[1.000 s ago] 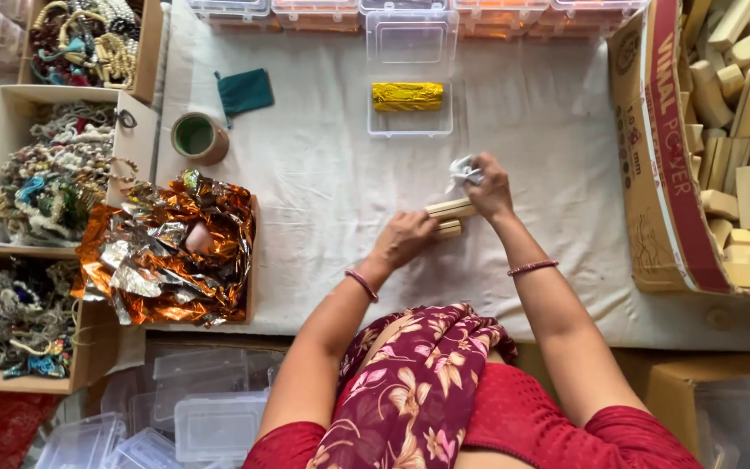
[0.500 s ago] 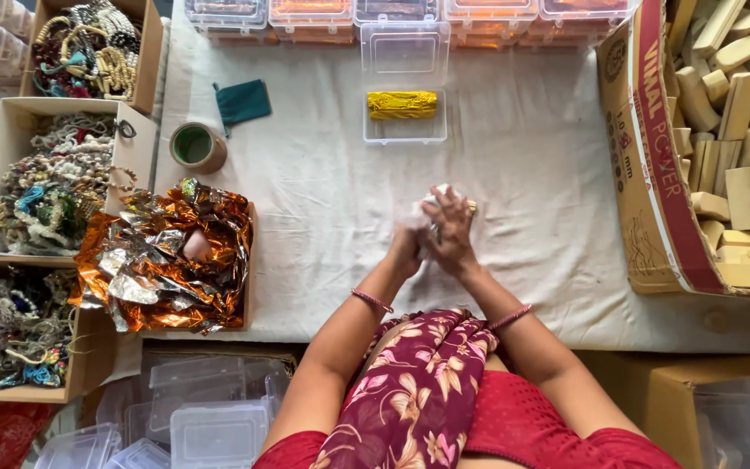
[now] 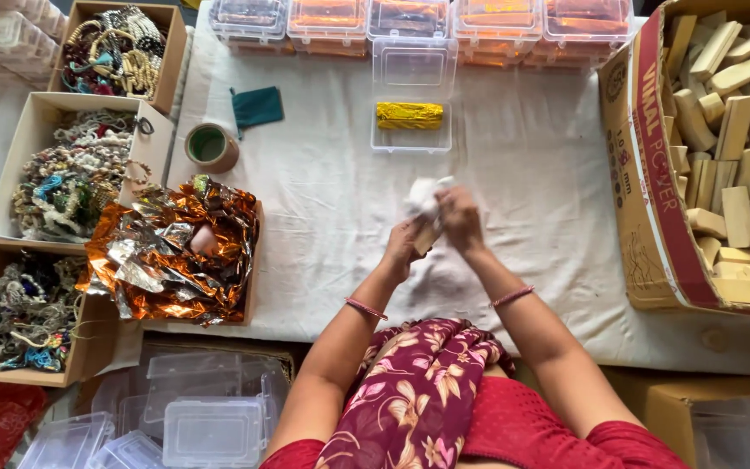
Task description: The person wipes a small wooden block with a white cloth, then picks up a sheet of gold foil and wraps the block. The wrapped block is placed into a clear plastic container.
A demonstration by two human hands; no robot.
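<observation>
While upright, slightly tilted: pale wooden stick (image 3: 428,236), gripped between left hand (image 3: 403,249) and cloth-holding right hand (image 3: 460,219).

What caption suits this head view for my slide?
Both hands, left hand and right hand, hold a pale wooden block with crumpled white cloth.

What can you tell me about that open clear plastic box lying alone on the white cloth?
The open clear plastic box is rectangular and see-through, its hinged lid laid back flat towards the row of closed boxes. Inside lies one gold foil-wrapped bar, set crosswise. It rests on the white cloth, beyond both hands; neither touches it.
</observation>
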